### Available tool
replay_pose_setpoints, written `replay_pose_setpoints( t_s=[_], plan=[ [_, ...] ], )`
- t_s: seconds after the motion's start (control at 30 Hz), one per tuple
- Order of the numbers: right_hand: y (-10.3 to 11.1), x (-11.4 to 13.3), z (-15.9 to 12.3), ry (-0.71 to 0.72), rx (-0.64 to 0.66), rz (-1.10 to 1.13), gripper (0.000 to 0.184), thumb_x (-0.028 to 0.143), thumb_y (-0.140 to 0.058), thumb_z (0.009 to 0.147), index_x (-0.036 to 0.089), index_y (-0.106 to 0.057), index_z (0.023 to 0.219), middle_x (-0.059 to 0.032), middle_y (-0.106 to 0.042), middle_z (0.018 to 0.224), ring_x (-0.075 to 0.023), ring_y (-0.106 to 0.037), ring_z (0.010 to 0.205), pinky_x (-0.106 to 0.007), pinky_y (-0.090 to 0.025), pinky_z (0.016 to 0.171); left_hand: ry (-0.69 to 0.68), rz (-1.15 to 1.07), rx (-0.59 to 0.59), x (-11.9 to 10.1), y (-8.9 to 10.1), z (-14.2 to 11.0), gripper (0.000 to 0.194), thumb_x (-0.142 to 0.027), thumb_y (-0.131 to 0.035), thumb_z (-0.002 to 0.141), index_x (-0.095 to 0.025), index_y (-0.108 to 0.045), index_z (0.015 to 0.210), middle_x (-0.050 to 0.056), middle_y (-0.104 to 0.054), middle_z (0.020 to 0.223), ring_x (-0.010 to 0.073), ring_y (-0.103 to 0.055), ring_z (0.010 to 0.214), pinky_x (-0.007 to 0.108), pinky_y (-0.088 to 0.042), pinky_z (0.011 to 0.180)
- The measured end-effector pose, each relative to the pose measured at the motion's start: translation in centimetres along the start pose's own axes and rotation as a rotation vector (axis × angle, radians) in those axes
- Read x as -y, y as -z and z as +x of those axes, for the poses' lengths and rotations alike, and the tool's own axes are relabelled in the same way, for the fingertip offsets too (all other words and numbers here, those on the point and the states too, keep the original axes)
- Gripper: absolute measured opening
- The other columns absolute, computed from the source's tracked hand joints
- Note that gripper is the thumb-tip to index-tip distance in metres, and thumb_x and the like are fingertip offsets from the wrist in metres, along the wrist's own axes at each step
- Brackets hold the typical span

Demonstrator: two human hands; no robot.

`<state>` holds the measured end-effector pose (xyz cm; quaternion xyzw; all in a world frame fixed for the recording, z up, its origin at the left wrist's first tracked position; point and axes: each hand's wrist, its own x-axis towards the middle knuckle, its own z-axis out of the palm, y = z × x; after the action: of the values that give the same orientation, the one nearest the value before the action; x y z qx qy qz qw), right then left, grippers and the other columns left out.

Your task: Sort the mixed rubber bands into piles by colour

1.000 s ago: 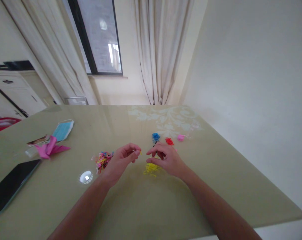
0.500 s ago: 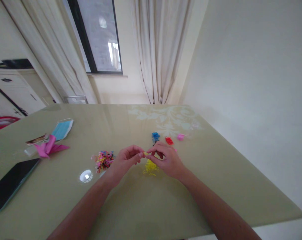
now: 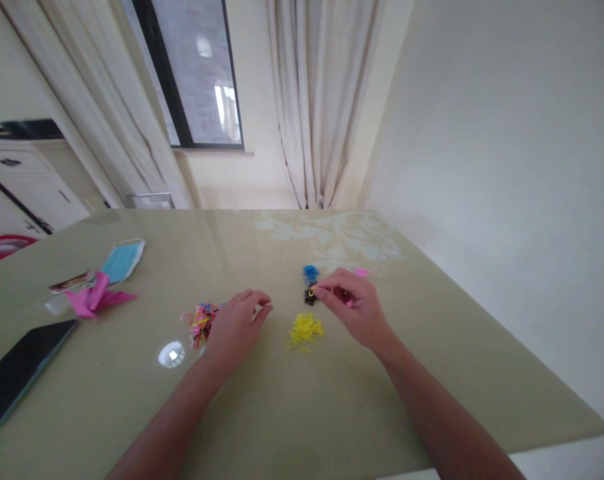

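My right hand (image 3: 355, 303) pinches a small yellow rubber band (image 3: 311, 292) between thumb and fingertips, over a small black pile of bands (image 3: 310, 298). A blue pile (image 3: 311, 273) lies just behind that one. Nearer to me on the table is a yellow pile of bands (image 3: 305, 329). My left hand (image 3: 242, 323) hovers with bent fingers and a gap between thumb and forefinger, nothing visible in it. Beside it, partly covered, sits a mixed-colour heap of bands (image 3: 202, 323). Pink bands (image 3: 363, 272) show behind my right hand.
On the left of the glossy table (image 3: 302, 427) lie a dark phone (image 3: 25, 367), a pink folded paper piece (image 3: 98, 297) and a blue face mask (image 3: 123, 261). A white wall (image 3: 522, 200) runs along the right edge. Curtains and a window stand behind.
My hands have parted. The right moved right and a little forward with the yellow band; the left let go of it and drew back left toward the mixed heap.
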<state>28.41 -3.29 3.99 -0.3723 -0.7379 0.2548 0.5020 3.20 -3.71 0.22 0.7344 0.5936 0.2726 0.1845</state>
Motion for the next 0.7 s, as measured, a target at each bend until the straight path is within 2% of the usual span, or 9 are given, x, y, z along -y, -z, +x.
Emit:
replay_pose_setpoints(
  t_s=[0.1,0.17,0.23,0.37,0.47,0.57,0.63,0.7],
  plan=[
    [0.9,0.5,0.1,0.004,-0.075,0.13,0.021,0.042,-0.074,0.093,0.022,-0.078,0.087,-0.0035,-0.064,0.075,-0.0154,-0.053,0.064,-0.03,-0.042,0.054,0.058,0.471,-0.048,0.9,1.1,-0.2,0.03,-0.032,-0.05,0.101,-0.022,-0.074,0.115,0.013,-0.07,0.123,0.0333,-0.064,0.113,0.044,-0.049,0.096],
    [1.2,0.7,0.0,0.032,-0.093,0.195,0.016,0.037,-0.077,0.092,0.023,-0.078,0.087,-0.003,-0.064,0.075,-0.0161,-0.055,0.067,-0.031,-0.045,0.058,0.152,0.648,-0.018,1.6,1.7,-0.4,0.035,-0.035,-0.046,0.102,-0.021,-0.071,0.121,0.016,-0.068,0.126,0.0366,-0.064,0.114,0.047,-0.05,0.094],
    [1.4,0.7,0.0,0.056,-0.09,0.236,0.01,0.032,-0.078,0.092,0.024,-0.078,0.086,-0.0021,-0.065,0.075,-0.0158,-0.056,0.068,-0.031,-0.046,0.061,0.224,0.739,0.028,2.2,2.1,-0.5,0.036,-0.035,-0.043,0.103,-0.019,-0.071,0.119,0.017,-0.069,0.121,0.0371,-0.065,0.112,0.046,-0.052,0.089],
    [1.6,0.4,0.0,0.05,-0.077,0.242,0.008,0.03,-0.078,0.091,0.024,-0.079,0.087,-0.0021,-0.064,0.074,-0.0163,-0.056,0.069,-0.033,-0.048,0.063,0.248,0.725,0.114,3.1,2.3,-0.3,0.029,-0.022,-0.042,0.1,-0.018,-0.07,0.105,0.015,-0.07,0.109,0.0318,-0.069,0.105,0.04,-0.052,0.085],
    [1.6,0.3,0.0,0.038,-0.072,0.228,0.012,0.034,-0.079,0.09,0.024,-0.079,0.086,-0.0025,-0.064,0.073,-0.0163,-0.056,0.068,-0.033,-0.047,0.061,0.236,0.661,0.111,3.4,2.2,-0.1,0.028,-0.017,-0.041,0.098,-0.02,-0.069,0.101,0.013,-0.071,0.106,0.0295,-0.07,0.1,0.039,-0.052,0.082],
    [1.5,0.3,0.2,0.015,-0.041,0.199,0.018,0.04,-0.079,0.09,0.023,-0.079,0.084,-0.0021,-0.062,0.072,-0.0144,-0.052,0.062,-0.03,-0.041,0.054,0.227,0.621,0.09,3.4,2.3,0.1,0.027,-0.017,-0.043,0.096,-0.021,-0.07,0.098,0.012,-0.072,0.105,0.0299,-0.07,0.099,0.04,-0.052,0.082],
    [1.3,0.0,0.3,-0.004,0.043,0.118,0.02,0.041,-0.077,0.091,0.022,-0.08,0.086,-0.0014,-0.062,0.072,-0.0128,-0.048,0.058,-0.029,-0.037,0.052,0.231,0.585,0.063,3.5,2.3,0.2,0.027,-0.016,-0.045,0.094,-0.023,-0.071,0.1,0.011,-0.074,0.106,0.0297,-0.07,0.1,0.041,-0.051,0.084],
    [0.9,-0.6,0.3,-0.009,0.179,-0.022,0.018,0.038,-0.075,0.094,0.021,-0.082,0.09,-0.0011,-0.063,0.072,-0.0122,-0.048,0.059,-0.028,-0.037,0.055,0.229,0.54,0.043,3.7,2.3,0.3,0.029,-0.015,-0.045,0.093,-0.023,-0.071,0.102,0.01,-0.075,0.108,0.029,-0.07,0.102,0.04,-0.051,0.086]
  ],
)
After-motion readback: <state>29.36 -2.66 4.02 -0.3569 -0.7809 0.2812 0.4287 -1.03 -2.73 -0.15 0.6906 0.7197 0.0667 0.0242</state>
